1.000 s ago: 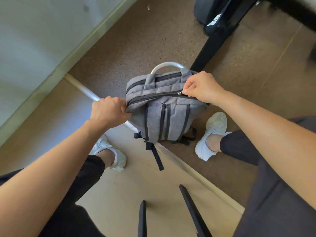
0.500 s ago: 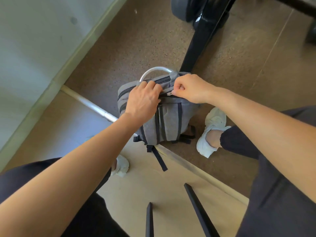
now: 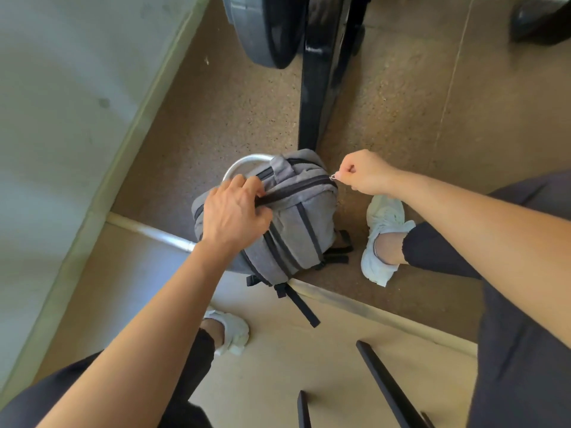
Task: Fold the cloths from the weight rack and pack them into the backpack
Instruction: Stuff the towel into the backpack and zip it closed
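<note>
Grey fabric backpack [image 3: 296,230] stands on speckled brown floor [image 3: 231,118] beside black rack post [image 3: 312,97]; left-hand grip [image 3: 234,214] clutches its top, right-hand grip [image 3: 364,173] pinches metal zipper pull [image 3: 333,177].

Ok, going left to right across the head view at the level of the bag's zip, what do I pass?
Wall → metal pipe on the floor → left hand gripping the backpack → backpack → zipper pull → right hand pinching that pull.
</note>
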Motion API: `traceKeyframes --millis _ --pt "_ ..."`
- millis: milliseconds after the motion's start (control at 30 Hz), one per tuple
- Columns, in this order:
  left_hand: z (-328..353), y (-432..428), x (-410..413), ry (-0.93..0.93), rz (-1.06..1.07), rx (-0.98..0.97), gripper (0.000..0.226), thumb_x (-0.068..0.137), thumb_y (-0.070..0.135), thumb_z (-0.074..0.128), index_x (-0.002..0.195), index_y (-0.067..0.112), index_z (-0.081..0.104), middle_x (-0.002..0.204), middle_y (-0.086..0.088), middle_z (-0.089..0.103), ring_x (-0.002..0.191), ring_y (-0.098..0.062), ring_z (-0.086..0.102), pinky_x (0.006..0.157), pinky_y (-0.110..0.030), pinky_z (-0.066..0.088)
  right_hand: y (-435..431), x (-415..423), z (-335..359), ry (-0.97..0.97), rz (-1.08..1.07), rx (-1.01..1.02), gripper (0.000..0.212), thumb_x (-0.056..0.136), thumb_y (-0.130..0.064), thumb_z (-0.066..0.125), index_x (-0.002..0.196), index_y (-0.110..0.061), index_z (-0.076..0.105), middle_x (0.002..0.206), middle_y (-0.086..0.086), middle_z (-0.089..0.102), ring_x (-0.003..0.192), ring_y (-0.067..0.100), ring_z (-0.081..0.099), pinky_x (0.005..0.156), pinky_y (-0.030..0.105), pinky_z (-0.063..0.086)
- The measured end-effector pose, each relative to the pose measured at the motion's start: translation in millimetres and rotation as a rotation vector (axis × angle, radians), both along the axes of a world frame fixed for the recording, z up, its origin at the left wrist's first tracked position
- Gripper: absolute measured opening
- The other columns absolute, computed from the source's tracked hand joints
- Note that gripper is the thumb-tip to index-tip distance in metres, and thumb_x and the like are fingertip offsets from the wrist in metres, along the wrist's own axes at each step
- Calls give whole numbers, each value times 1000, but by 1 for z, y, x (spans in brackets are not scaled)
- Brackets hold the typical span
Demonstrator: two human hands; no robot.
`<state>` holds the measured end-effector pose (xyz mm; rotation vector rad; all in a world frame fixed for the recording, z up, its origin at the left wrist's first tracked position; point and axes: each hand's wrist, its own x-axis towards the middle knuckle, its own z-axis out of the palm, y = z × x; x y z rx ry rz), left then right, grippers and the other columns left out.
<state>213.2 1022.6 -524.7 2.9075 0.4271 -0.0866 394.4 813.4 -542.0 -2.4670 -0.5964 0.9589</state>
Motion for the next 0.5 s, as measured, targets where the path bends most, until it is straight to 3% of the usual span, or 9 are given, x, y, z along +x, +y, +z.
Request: traceKeyframes --millis 133,233,300,367,500 --pt "6 -34 23 -59 -104 20 58 78 57 58 122 20 61 110 -6 60 98 -30 55 81 -45 47 -7 0 -3 82 -48 117 23 101 -26 57 97 -6 68 90 10 69 84 23 68 77 40 53" --pt "0 -57 43 -3 -181 110 62 82 56 69 131 19 59 119 -9 58 106 -33 54 81 -45 49 -11 1 -5 136 -61 182 16 98 -24 62 93 -11 70 89 12 73 89 28 71 83 44 57" --pt "-5 -60 50 54 -167 105 51 89 45 71 130 18 58 123 -9 56 111 -34 53 77 -44 50 -12 3 -6 156 -107 215 15 95 -23 67 89 -12 73 84 10 75 88 27 73 83 42 58" --pt "-9 -57 52 27 -151 41 32 94 31 70 121 16 61 118 -8 57 108 -32 56 64 -42 46 -14 5 -11 154 -187 224 17 93 -23 70 87 -8 75 82 12 76 85 25 73 83 38 56" --pt "-10 -52 49 -27 -157 -14 11 95 21 69 102 15 65 105 -5 60 96 -30 60 55 -41 46 -16 6 -36 146 -319 97 21 92 -25 72 85 -5 74 73 7 71 69 15 66 78 30 46"
